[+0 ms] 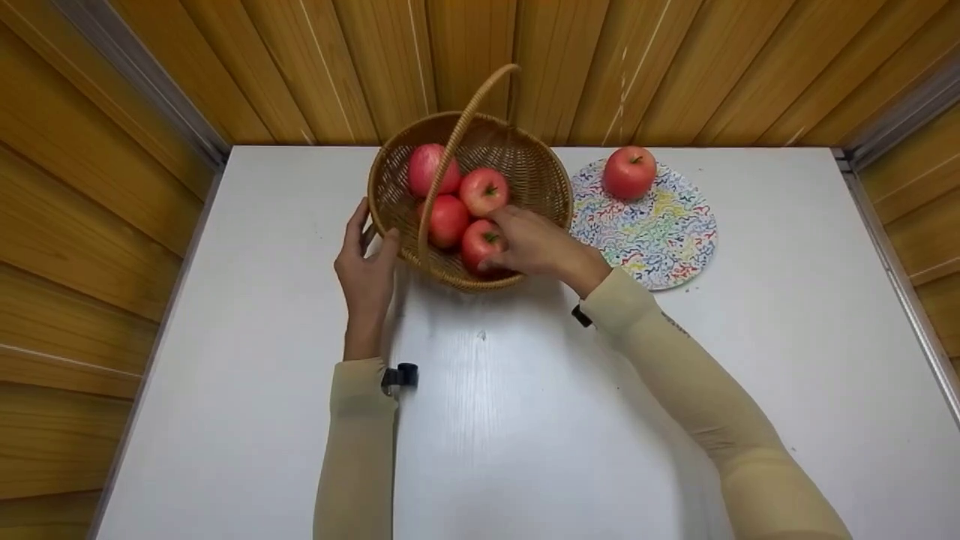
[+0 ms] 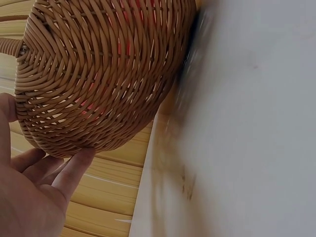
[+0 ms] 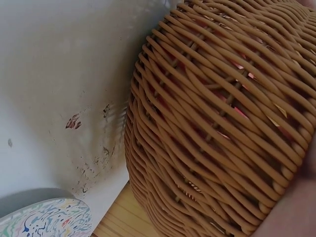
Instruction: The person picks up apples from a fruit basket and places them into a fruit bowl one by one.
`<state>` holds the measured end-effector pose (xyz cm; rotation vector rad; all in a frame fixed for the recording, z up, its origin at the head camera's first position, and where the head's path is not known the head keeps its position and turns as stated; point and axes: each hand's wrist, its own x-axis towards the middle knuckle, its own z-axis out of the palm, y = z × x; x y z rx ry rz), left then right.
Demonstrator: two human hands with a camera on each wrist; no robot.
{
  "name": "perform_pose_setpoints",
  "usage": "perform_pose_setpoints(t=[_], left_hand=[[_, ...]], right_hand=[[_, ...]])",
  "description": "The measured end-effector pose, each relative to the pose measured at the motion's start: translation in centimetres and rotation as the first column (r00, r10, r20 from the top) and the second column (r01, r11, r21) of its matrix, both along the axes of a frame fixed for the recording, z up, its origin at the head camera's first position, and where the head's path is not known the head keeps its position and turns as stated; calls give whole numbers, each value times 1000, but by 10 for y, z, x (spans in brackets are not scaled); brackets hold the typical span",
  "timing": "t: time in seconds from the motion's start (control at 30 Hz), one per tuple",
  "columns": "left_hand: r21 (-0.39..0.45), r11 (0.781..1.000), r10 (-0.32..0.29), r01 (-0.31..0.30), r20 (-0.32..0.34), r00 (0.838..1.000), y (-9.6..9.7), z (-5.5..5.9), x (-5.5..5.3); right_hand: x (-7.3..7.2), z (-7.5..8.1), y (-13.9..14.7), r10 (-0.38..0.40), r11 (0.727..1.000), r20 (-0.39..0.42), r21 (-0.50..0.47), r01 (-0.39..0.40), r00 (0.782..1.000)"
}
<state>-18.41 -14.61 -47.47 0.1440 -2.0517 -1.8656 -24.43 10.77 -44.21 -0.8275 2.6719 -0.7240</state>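
A brown wicker basket (image 1: 536,169) with an arched handle stands at the back of the white table. Inside it my right hand (image 1: 536,241) grips a red apple (image 1: 478,246), thumb on one side and fingers on the other. Three more apples (image 1: 484,190) lie around that one, touching or close together. My left hand (image 1: 367,277) holds the basket's left front side, its fingertips on the outer weave (image 2: 89,118) and its thumb near the rim. In the right wrist view the basket wall (image 3: 212,113) hides most of the right hand and the apples.
Right of the basket lies a round plate (image 1: 645,247) with multicoloured squiggles. A single red apple (image 1: 630,172) sits on its back edge. Wood-patterned panels (image 1: 555,60) border the back and sides of the white table (image 1: 480,435).
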Motion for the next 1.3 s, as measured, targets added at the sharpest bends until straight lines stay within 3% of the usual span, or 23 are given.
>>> perform_pose_setpoints(t=[0.17, 0.23, 0.43, 0.77, 1.07, 1.3], left_hand=[[17, 1000, -3, 3, -11, 1000, 0, 2, 2], [28, 1000, -8, 9, -3, 1000, 2, 10, 5], [28, 999, -16, 16, 0, 1000, 1, 10, 5], [12, 1000, -4, 4, -8, 1000, -7, -18, -10], [7, 1000, -17, 17, -27, 999, -9, -18, -8], [8, 1000, 1, -1, -5, 1000, -9, -19, -8]], right_hand=[[1, 1, -2, -3, 1000, 12, 18, 3, 1000], [1, 1, -2, -1, 1000, 7, 14, 1, 1000], [1, 0, -1, 18, 1000, -10, -11, -18, 1000], [1, -1, -1, 53, 998, -43, -44, -55, 998], [2, 0, 2, 67, 993, -39, -99, -70, 997], [7, 4, 5, 49, 985, -57, -163, -58, 997]])
